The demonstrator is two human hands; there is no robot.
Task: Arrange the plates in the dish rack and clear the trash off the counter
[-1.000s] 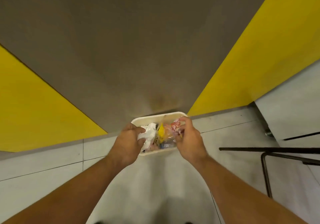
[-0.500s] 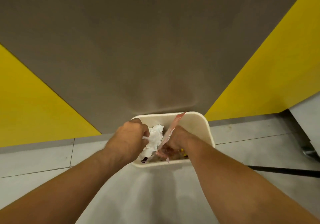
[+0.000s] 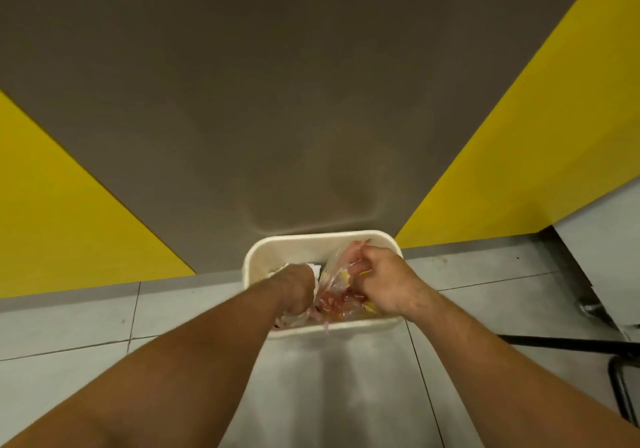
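A cream rectangular bin (image 3: 277, 248) stands on the floor against the wall. Both my hands are down inside it. My left hand (image 3: 294, 288) grips crumpled white paper (image 3: 313, 269), which shows at its knuckles and below its wrist. My right hand (image 3: 379, 279) pinches clear plastic wrappers (image 3: 334, 276) with red and yellow print, which bunch between the two hands. No plates or dish rack are in view.
A brown wall panel (image 3: 311, 101) rises behind the bin, flanked by yellow panels (image 3: 52, 212) left and right. Grey floor tiles (image 3: 69, 326) surround the bin. A black metal frame (image 3: 616, 371) and a white cabinet edge (image 3: 595, 239) sit at the right.
My view has closed in on the bin. Both hands have pushed deeper into it with the paper and wrappers; the right hand shifted rightward and now holds the plastic up near the far rim.
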